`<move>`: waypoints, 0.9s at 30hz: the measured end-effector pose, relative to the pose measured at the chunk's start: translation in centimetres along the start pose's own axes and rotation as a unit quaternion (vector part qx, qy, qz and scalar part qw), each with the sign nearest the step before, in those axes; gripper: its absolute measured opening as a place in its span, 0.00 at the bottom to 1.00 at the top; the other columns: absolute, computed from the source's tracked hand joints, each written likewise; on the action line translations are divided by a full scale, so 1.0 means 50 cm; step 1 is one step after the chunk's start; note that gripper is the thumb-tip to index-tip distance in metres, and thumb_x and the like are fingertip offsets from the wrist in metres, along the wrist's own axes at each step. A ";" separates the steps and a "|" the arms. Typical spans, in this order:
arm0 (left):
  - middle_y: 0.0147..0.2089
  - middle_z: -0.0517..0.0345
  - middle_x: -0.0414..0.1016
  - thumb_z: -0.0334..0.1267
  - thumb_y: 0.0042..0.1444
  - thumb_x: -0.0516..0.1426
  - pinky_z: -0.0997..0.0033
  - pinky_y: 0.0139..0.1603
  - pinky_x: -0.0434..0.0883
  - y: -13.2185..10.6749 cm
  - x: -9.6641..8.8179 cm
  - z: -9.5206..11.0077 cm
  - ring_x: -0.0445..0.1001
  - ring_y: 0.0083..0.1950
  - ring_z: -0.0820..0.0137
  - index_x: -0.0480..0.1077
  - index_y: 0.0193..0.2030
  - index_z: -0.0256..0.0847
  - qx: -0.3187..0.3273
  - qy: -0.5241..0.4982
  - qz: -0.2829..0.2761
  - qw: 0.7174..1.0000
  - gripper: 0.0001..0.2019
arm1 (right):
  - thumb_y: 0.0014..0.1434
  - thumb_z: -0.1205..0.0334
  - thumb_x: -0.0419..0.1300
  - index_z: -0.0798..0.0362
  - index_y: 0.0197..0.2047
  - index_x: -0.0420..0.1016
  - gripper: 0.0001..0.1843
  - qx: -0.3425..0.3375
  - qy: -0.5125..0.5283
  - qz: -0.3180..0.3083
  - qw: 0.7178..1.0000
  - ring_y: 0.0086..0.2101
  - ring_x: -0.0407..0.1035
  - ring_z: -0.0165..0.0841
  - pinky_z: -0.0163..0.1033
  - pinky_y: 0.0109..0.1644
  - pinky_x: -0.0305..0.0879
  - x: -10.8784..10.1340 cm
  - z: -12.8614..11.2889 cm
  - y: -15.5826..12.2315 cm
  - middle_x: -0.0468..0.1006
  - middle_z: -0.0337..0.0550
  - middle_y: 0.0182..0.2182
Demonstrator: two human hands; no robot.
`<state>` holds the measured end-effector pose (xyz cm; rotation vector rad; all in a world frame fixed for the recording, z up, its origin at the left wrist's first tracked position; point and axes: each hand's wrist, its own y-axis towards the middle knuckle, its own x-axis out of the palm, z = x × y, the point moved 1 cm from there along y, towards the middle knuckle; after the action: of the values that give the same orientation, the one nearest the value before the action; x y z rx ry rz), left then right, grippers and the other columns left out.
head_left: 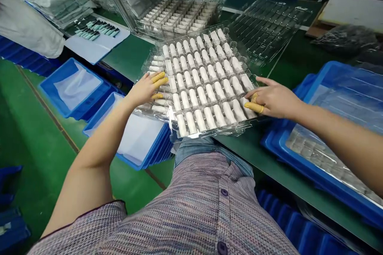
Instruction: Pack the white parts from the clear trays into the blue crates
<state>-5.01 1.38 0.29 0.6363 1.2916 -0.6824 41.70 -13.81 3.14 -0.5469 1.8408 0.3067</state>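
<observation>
The left hand [145, 89] and right hand [275, 99] grasp a clear plastic tray [206, 132] by its side edges — fingers curled, tips in yellow finger cots [160, 77]. White cylindrical parts [197, 95] fill the tray's pockets; a green workbench [128, 55] lies under the tray, a blue tote [278, 143] just right of it.

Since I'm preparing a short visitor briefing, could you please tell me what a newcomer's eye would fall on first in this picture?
The large clear plastic tray in the center stands out, packed with rows of white tubes. The left hand and right hand rest on its two sides, with yellow finger cots on some fingers. A bright blue bin sits at the right.
</observation>
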 end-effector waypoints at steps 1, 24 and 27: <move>0.78 0.35 0.58 0.49 0.67 0.58 0.30 0.77 0.44 0.022 0.002 -0.007 0.52 0.80 0.41 0.69 0.67 0.34 0.018 0.002 -0.014 1.000 0.28 | 0.67 0.38 0.54 0.42 0.21 0.75 0.28 0.027 -0.006 0.035 0.999 0.51 0.78 0.47 0.65 0.75 0.49 0.000 0.007 -0.009 0.85 0.47 0.34; 0.41 0.50 0.81 0.54 0.72 0.51 0.59 0.47 0.72 -0.087 0.042 0.265 0.75 0.43 0.61 0.78 0.46 0.43 -0.004 -0.075 0.189 0.979 0.20 | 0.68 0.65 0.56 0.50 0.47 0.84 0.14 -0.070 0.017 -0.080 0.994 0.43 0.76 0.41 0.46 0.50 0.64 0.015 -0.277 0.233 0.86 0.46 0.42; 0.43 0.51 0.82 0.48 0.72 0.52 0.62 0.46 0.73 -0.115 -0.002 0.177 0.76 0.44 0.62 0.79 0.48 0.43 -0.053 -0.101 0.102 0.988 0.16 | 0.69 0.66 0.57 0.54 0.42 0.85 0.13 -0.098 -0.099 -0.137 0.981 0.45 0.74 0.45 0.47 0.50 0.58 0.047 -0.310 0.248 0.86 0.52 0.39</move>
<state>-3.76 -9.01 1.58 0.5865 1.0523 -0.4932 22.03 -10.90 5.33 -0.8653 1.5299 0.3449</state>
